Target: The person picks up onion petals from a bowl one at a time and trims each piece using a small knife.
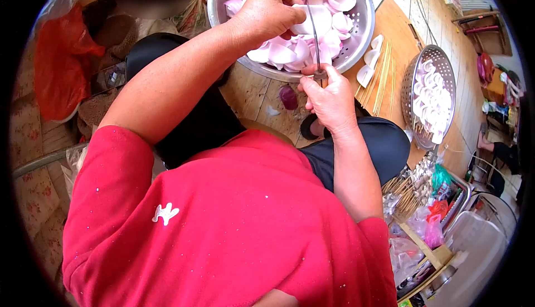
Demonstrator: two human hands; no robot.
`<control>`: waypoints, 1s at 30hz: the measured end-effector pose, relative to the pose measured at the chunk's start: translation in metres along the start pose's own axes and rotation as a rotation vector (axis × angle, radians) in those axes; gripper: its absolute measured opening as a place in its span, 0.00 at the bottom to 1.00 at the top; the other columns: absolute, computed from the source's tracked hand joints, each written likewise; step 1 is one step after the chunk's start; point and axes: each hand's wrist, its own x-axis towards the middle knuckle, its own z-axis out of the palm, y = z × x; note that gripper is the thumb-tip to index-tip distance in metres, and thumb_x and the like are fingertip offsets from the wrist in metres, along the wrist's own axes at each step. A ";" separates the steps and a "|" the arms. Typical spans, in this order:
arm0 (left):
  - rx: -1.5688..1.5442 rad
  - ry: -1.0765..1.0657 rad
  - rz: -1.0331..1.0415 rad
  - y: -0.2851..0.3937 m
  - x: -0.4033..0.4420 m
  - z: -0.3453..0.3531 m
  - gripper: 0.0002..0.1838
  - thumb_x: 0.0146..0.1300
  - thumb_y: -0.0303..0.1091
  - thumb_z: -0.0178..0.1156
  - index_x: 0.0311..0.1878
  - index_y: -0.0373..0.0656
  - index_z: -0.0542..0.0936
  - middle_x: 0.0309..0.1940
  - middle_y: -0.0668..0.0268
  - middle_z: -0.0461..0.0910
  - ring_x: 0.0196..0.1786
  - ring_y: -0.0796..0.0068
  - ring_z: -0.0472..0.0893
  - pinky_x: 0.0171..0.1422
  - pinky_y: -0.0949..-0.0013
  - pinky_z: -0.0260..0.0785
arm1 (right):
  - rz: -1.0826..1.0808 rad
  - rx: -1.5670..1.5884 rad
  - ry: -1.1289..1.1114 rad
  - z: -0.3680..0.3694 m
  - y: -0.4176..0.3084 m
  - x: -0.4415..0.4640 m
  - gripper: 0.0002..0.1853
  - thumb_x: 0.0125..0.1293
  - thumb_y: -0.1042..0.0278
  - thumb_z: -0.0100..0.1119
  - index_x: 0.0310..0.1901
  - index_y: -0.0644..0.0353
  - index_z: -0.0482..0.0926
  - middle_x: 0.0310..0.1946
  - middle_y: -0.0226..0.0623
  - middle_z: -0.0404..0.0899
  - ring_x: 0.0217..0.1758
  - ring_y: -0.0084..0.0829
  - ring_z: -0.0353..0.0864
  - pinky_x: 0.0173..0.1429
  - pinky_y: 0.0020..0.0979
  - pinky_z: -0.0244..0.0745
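Note:
Over a metal colander (365, 17) of pink-white onion pieces (281, 53), my left hand (268, 14) pinches a broad, pale onion piece (305, 27). A small knife (316, 45) is in my right hand (334, 101), which is closed around its handle near the colander's front rim. The thin blade points away from me and lies across the onion piece in view; whether it cuts into it I cannot tell. On the wooden board to the right lie thin skewers (383, 84), with a few onion pieces (370, 59) on one at their left edge.
A second colander (408, 87) with skewered onion pieces (432, 103) stands at the right. Below it are a bundle of sticks (404, 187) and plastic bags (409, 254). Purple onion skin (288, 97) lies on the floor. A red bag (61, 64) hangs at the left. Another person's leg (486, 142) shows far right.

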 end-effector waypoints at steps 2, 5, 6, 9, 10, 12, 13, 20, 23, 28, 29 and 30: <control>0.041 -0.009 -0.030 0.000 -0.001 0.000 0.12 0.57 0.27 0.58 0.45 0.35 0.77 0.37 0.63 0.79 0.35 0.73 0.82 0.36 0.71 0.79 | -0.005 -0.003 -0.004 0.000 0.001 0.000 0.11 0.60 0.67 0.61 0.42 0.63 0.77 0.19 0.27 0.77 0.17 0.17 0.73 0.24 0.23 0.70; -0.075 -0.012 -0.056 -0.006 -0.002 0.001 0.12 0.57 0.27 0.58 0.45 0.35 0.77 0.36 0.63 0.79 0.34 0.73 0.81 0.36 0.70 0.79 | -0.012 0.001 -0.009 0.002 0.002 -0.001 0.11 0.60 0.68 0.61 0.42 0.63 0.77 0.20 0.28 0.77 0.17 0.18 0.73 0.24 0.23 0.70; -0.104 -0.007 -0.033 -0.007 -0.002 0.002 0.13 0.57 0.28 0.61 0.45 0.33 0.77 0.34 0.60 0.80 0.31 0.71 0.82 0.35 0.69 0.80 | -0.015 0.006 -0.011 0.002 0.002 -0.002 0.11 0.60 0.68 0.60 0.42 0.63 0.77 0.20 0.28 0.77 0.17 0.18 0.73 0.24 0.23 0.70; -0.114 -0.004 -0.022 -0.008 -0.003 0.002 0.14 0.56 0.28 0.64 0.44 0.31 0.77 0.31 0.57 0.81 0.29 0.69 0.84 0.34 0.68 0.80 | -0.005 0.029 -0.016 0.004 0.004 -0.001 0.11 0.61 0.68 0.60 0.43 0.63 0.77 0.21 0.28 0.77 0.17 0.18 0.73 0.24 0.23 0.70; -0.096 -0.006 -0.034 -0.006 -0.004 0.002 0.14 0.56 0.28 0.64 0.44 0.31 0.77 0.31 0.57 0.81 0.29 0.69 0.84 0.34 0.68 0.81 | -0.004 0.029 -0.017 0.004 0.004 -0.001 0.11 0.61 0.68 0.60 0.43 0.63 0.77 0.21 0.28 0.77 0.17 0.18 0.73 0.24 0.23 0.70; -0.083 -0.025 -0.047 -0.005 -0.010 0.003 0.13 0.56 0.27 0.64 0.43 0.31 0.77 0.31 0.57 0.81 0.29 0.69 0.83 0.33 0.68 0.80 | 0.021 -0.002 -0.027 0.005 0.005 0.000 0.11 0.61 0.69 0.59 0.44 0.63 0.76 0.22 0.29 0.78 0.17 0.18 0.72 0.23 0.23 0.69; -0.069 -0.046 -0.058 -0.006 -0.013 0.003 0.13 0.55 0.27 0.63 0.42 0.32 0.77 0.30 0.57 0.81 0.28 0.69 0.83 0.32 0.68 0.80 | 0.024 -0.001 -0.026 0.007 0.008 0.000 0.11 0.61 0.69 0.59 0.44 0.63 0.76 0.22 0.29 0.78 0.17 0.18 0.72 0.23 0.23 0.69; 0.134 -0.248 -0.114 -0.027 -0.025 0.010 0.09 0.51 0.22 0.59 0.38 0.37 0.78 0.30 0.60 0.80 0.32 0.71 0.81 0.33 0.69 0.77 | 0.183 0.109 -0.098 0.019 0.020 0.007 0.14 0.62 0.66 0.58 0.46 0.64 0.75 0.24 0.34 0.78 0.16 0.21 0.72 0.20 0.25 0.68; 0.043 -0.214 -0.111 -0.013 -0.027 0.003 0.09 0.53 0.25 0.60 0.39 0.39 0.78 0.31 0.67 0.77 0.32 0.76 0.79 0.38 0.71 0.76 | 0.171 0.120 -0.023 0.016 0.021 0.011 0.13 0.60 0.66 0.59 0.44 0.63 0.75 0.24 0.34 0.78 0.16 0.21 0.72 0.20 0.25 0.69; 0.002 -0.085 -0.135 -0.019 -0.011 -0.002 0.07 0.58 0.28 0.59 0.40 0.42 0.78 0.31 0.71 0.77 0.33 0.80 0.77 0.36 0.74 0.70 | 0.028 0.123 0.033 0.017 0.019 0.005 0.13 0.59 0.66 0.60 0.43 0.63 0.76 0.23 0.33 0.78 0.16 0.20 0.74 0.21 0.25 0.71; -0.009 -0.030 -0.114 -0.020 -0.009 -0.002 0.07 0.58 0.30 0.60 0.39 0.40 0.79 0.30 0.68 0.78 0.35 0.78 0.78 0.38 0.73 0.72 | -0.019 0.121 0.068 0.019 0.020 0.005 0.12 0.59 0.66 0.61 0.42 0.63 0.76 0.23 0.32 0.78 0.17 0.20 0.74 0.22 0.25 0.71; -0.019 0.025 -0.094 -0.020 -0.008 -0.003 0.08 0.59 0.32 0.61 0.38 0.38 0.80 0.30 0.65 0.79 0.36 0.76 0.80 0.39 0.71 0.73 | -0.019 0.122 0.066 0.020 0.019 0.004 0.12 0.59 0.66 0.61 0.42 0.63 0.76 0.23 0.32 0.78 0.17 0.20 0.74 0.22 0.25 0.71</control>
